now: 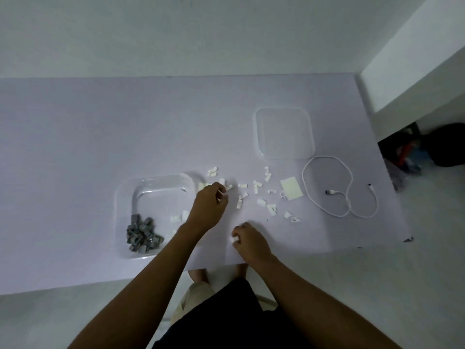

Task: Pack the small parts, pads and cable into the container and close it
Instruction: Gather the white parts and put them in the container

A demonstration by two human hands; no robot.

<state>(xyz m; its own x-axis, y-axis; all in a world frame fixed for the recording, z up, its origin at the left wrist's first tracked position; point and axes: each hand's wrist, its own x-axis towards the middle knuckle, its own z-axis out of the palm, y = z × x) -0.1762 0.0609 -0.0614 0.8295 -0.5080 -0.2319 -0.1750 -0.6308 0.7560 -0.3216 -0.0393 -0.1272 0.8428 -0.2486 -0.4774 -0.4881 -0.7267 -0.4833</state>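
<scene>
Left hand and right hand each pinch a small white part.
The left hand's piece is mostly hidden by curled fingers. The right's shows at its fingertips. Blurred scattered white parts lie just beyond both. The open container, holding grey parts, sits left. The pad, cable and lid lie right.

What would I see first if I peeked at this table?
Two hands in the middle: the left hand pinches one of the small white parts scattered on the table, and the right hand holds another nearer the front edge. At left, a clear container holds a pile of grey parts; at right lies a looped white cable.
</scene>
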